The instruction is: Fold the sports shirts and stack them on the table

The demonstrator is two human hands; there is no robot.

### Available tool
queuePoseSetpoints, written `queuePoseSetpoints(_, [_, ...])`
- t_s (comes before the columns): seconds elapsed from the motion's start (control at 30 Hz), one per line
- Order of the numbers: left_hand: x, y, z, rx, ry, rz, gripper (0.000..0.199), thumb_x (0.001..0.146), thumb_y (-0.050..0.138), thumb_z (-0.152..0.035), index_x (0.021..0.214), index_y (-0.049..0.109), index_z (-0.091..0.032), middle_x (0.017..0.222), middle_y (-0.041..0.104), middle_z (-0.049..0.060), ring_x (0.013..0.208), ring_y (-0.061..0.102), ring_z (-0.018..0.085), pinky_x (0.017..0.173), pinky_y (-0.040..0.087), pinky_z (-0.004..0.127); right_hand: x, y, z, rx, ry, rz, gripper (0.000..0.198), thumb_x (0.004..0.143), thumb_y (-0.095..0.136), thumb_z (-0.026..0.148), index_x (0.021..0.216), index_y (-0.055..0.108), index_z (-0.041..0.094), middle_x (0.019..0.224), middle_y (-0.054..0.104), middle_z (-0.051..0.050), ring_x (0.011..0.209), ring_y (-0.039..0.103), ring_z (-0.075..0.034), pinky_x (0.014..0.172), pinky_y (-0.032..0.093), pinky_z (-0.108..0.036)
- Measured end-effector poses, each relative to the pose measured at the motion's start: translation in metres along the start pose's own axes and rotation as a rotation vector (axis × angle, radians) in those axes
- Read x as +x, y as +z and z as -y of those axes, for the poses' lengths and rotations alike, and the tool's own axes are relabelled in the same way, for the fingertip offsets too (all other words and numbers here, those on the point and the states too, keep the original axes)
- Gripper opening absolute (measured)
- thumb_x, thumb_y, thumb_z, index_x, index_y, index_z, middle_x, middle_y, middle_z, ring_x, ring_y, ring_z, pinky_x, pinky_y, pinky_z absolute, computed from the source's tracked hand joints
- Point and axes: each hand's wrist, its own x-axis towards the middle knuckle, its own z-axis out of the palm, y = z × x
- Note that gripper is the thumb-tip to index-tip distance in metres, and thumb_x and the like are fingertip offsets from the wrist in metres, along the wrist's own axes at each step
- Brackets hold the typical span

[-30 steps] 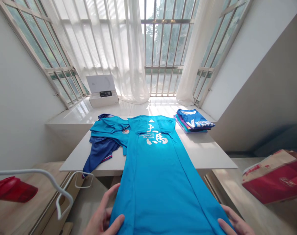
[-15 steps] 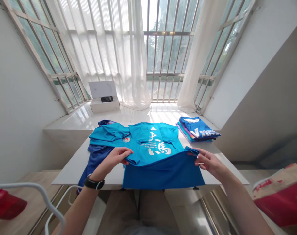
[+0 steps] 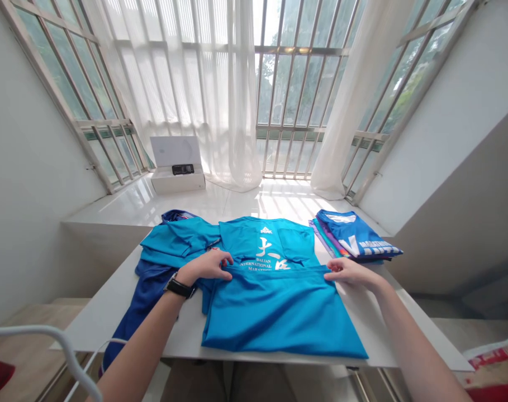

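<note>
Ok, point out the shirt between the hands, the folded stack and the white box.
Shirt [image 3: 276, 310]: head view, folded-over near part.
Folded stack [image 3: 356, 235]: head view, blue top layer.
White box [image 3: 178, 183]: head view, front wall.

The white table [image 3: 100, 312] bears a teal shirt [image 3: 279, 312], a clothes stack [image 3: 358, 231] and what looks like navy clothing [image 3: 151, 285].

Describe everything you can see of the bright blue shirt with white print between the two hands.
The bright blue shirt with white print, seemingly smooth, thin fabric, lies back-up on the white table, collar toward the window. Its lower part is folded up, partly covering the characters and "DALIAN INTERNATIONAL MARATHON"; the PEAK logo shows above. Slight wrinkles cross the folded layer. The left hand and right hand touch the hem's ends; how firmly they grip is unclear.
</note>
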Motion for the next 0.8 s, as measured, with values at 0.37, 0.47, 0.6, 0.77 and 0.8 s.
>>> queuePoseSetpoints(0.37, [0.005, -0.012, 0.011, -0.096, 0.006, 0.175, 0.036, 0.07, 0.077, -0.044, 0.099, 0.076, -0.022, 0.085, 0.066, 0.002, 0.08, 0.061, 0.022, 0.066, 0.046, 0.026, 0.028, -0.001, -0.009, -0.154, -0.062, 0.068, 0.032, 0.066, 0.083, 0.05, 0.08, 0.077, 0.022, 0.08, 0.069, -0.003, 0.076, 0.062, -0.022, 0.062, 0.047, -0.025])
queuePoseSetpoints(0.47, [0.002, -0.014, 0.004, -0.102, 0.034, 0.16, 0.031, 0.077, 0.072, -0.048, 0.09, 0.077, -0.02, 0.079, 0.066, 0.002, 0.073, 0.059, 0.02, 0.063, 0.043, 0.025, 0.024, 0.003, -0.004, -0.123, -0.104, 0.099, 0.036, 0.072, 0.078, 0.057, 0.076, 0.075, 0.021, 0.078, 0.068, -0.003, 0.076, 0.06, -0.021, 0.063, 0.046, -0.026])
queuePoseSetpoints(0.6, [0.002, -0.023, -0.004, -0.171, 0.051, 0.172, 0.04, 0.084, 0.064, -0.055, 0.09, 0.075, -0.017, 0.075, 0.064, 0.002, 0.07, 0.055, 0.017, 0.064, 0.043, 0.025, 0.016, -0.002, 0.005, -0.055, -0.108, 0.12, 0.046, 0.077, 0.072, 0.066, 0.079, 0.073, 0.02, 0.08, 0.066, -0.004, 0.079, 0.059, -0.022, 0.067, 0.048, -0.027])
queuePoseSetpoints(0.77, [0.01, -0.022, 0.011, -0.172, 0.027, 0.063, 0.048, 0.092, 0.053, -0.058, 0.104, 0.071, -0.015, 0.08, 0.063, 0.003, 0.072, 0.055, 0.017, 0.066, 0.044, 0.026, 0.014, -0.004, 0.01, -0.067, -0.099, 0.098, 0.054, 0.077, 0.067, 0.072, 0.086, 0.073, 0.019, 0.086, 0.067, -0.005, 0.083, 0.061, -0.022, 0.071, 0.048, -0.028])
queuePoseSetpoints(0.8, [0.012, -0.019, 0.015, -0.13, 0.021, 0.027, 0.048, 0.092, 0.053, -0.057, 0.106, 0.071, -0.015, 0.082, 0.064, 0.003, 0.073, 0.056, 0.018, 0.066, 0.044, 0.027, 0.015, -0.002, 0.01, -0.081, -0.088, 0.077, 0.056, 0.076, 0.067, 0.074, 0.087, 0.072, 0.019, 0.087, 0.067, -0.005, 0.085, 0.062, -0.023, 0.072, 0.049, -0.028])
